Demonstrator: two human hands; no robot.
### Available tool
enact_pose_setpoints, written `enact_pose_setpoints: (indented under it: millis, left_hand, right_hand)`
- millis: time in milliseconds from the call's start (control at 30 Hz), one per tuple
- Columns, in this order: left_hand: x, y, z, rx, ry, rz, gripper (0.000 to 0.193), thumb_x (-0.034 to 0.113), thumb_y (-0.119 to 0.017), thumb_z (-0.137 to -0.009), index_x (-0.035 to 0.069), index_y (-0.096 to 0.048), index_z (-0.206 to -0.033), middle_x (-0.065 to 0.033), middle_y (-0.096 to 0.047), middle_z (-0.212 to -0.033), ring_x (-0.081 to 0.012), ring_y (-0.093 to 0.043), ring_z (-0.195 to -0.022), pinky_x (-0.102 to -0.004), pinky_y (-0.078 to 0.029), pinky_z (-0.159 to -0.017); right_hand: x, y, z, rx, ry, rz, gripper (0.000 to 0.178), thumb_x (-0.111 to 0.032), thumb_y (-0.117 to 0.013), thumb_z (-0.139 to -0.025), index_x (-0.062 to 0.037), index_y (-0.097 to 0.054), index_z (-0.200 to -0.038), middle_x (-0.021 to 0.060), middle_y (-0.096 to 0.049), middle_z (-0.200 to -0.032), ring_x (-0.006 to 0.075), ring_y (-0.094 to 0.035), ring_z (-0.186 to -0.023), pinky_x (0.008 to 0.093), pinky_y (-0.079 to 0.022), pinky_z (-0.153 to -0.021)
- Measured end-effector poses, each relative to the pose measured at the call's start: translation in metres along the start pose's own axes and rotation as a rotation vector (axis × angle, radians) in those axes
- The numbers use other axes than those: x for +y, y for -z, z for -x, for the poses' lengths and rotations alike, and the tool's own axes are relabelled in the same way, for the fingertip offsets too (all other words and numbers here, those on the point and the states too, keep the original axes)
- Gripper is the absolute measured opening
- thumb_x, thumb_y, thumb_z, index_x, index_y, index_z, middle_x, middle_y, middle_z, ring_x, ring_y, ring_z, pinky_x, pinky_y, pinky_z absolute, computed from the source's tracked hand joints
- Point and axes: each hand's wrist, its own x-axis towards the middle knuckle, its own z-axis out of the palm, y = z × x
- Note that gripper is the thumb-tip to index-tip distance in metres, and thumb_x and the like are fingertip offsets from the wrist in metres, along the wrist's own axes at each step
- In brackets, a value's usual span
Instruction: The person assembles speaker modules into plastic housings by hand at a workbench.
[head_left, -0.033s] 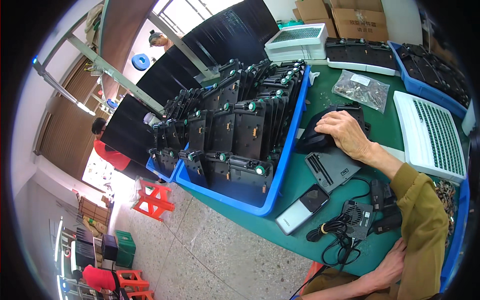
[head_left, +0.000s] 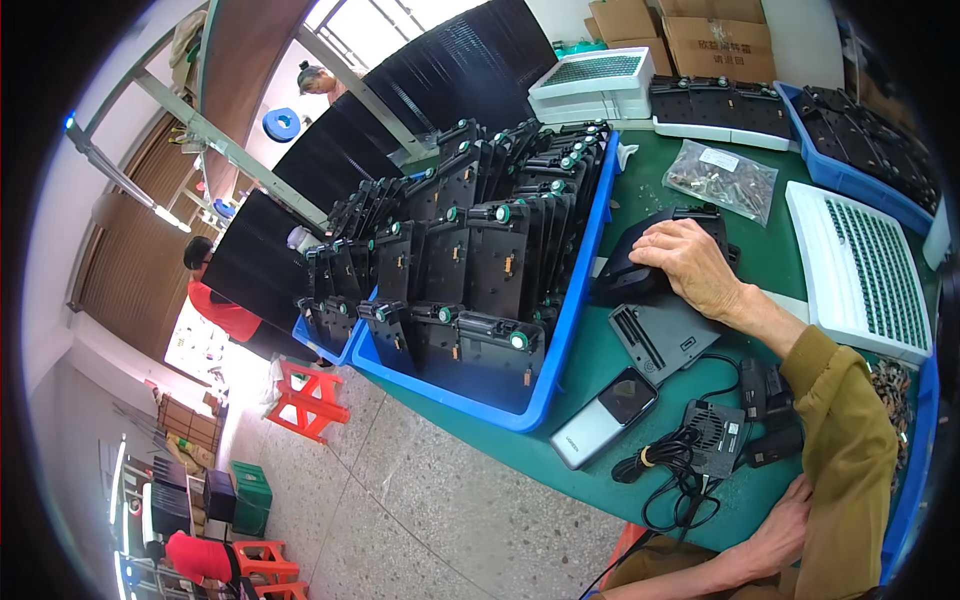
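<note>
Two bare hands are in view at a green table (head_left: pixel 645 165), both belonging to one person in olive sleeves. The right hand (head_left: pixel 690 268) lies over a dark curved object (head_left: pixel 622 262), its fingers bent and touching the top; whether they are clamped on it cannot be told, since the thumb is hidden. That object sits on the table, just beside a blue bin (head_left: pixel 540 415) packed with upright black plates (head_left: pixel 480 265). The left hand (head_left: pixel 782 522) is tucked by the right elbow, partly covered by the sleeve, so its grip cannot be told either. Between the hands lie a flat grey device (head_left: pixel 650 340), a silver-and-black power bank (head_left: pixel 605 418) and a coiled black cable (head_left: pixel 675 460). Beyond the right hand rests a clear bag (head_left: pixel 722 180) of small parts; a white tray (head_left: pixel 862 270) stands to its right.
</note>
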Motion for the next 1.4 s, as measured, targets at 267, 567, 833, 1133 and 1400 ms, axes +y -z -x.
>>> enact_pose_setpoints:
  millis: [267, 567, 833, 1133, 1400]
  left_hand:
    - [0.004, 0.003, 0.004, -0.193, 0.091, -0.122, 0.044, 0.009, -0.063, -0.079, -0.009, -0.055, -0.118, -0.0213, -0.05, -0.126, -0.0399, -0.043, -0.125, -0.0517, -0.032, -0.11]
    - [0.014, 0.046, -0.015, -0.148, 0.045, -0.124, 0.033, 0.005, -0.068, -0.075, -0.005, -0.061, -0.106, -0.0186, -0.057, -0.115, -0.0366, -0.053, -0.111, -0.0462, -0.044, -0.096]
    - [0.019, 0.038, -0.023, 0.111, -0.143, -0.042, 0.018, -0.009, -0.068, -0.073, -0.004, -0.068, -0.091, -0.0144, -0.067, -0.092, -0.031, -0.065, -0.086, -0.0379, -0.053, -0.076]
    - [0.024, 0.037, -0.021, 0.157, -0.073, -0.202, 0.03, -0.007, -0.069, -0.072, -0.001, -0.069, -0.101, -0.0143, -0.065, -0.106, -0.0332, -0.059, -0.102, -0.0415, -0.047, -0.09]
    - [0.017, 0.037, -0.019, -0.052, 0.132, -0.343, 0.042, -0.001, -0.069, -0.075, 0.0, -0.064, -0.117, -0.0184, -0.052, -0.132, -0.0397, -0.045, -0.125, -0.0477, -0.037, -0.104]
  right_hand:
    - [-0.016, 0.067, 0.014, 0.103, -0.098, 0.115, 0.022, 0.002, -0.057, -0.081, -0.0082, -0.069, -0.095, 0.0067, -0.071, -0.097, 0.0238, -0.065, -0.099, 0.0418, -0.042, -0.096]
    - [-0.045, 0.195, 0.056, 0.129, -0.684, -0.171, 0.015, -0.007, -0.059, -0.082, 0.004, -0.059, -0.091, 0.008, -0.051, -0.067, 0.0184, -0.041, -0.062, 0.0354, -0.034, -0.059]
    - [-0.094, 0.271, 0.169, -0.007, -1.301, -0.481, 0.014, -0.006, -0.061, -0.084, -0.0012, -0.069, -0.094, -0.003, -0.063, -0.078, 0.0056, -0.055, -0.07, 0.0256, -0.045, -0.065]
    - [-0.131, 0.235, 0.242, 0.006, -1.7, -0.957, 0.022, -0.007, -0.063, -0.085, -0.0043, -0.066, -0.106, -0.0003, -0.067, -0.088, 0.0067, -0.058, -0.081, 0.0213, -0.041, -0.054]
    - [-0.132, 0.228, 0.247, -0.33, -1.419, -0.357, 0.023, -0.012, -0.069, -0.08, 0.0098, -0.066, -0.088, 0.0178, -0.064, -0.068, 0.0232, -0.066, -0.068, 0.0386, -0.05, -0.06]
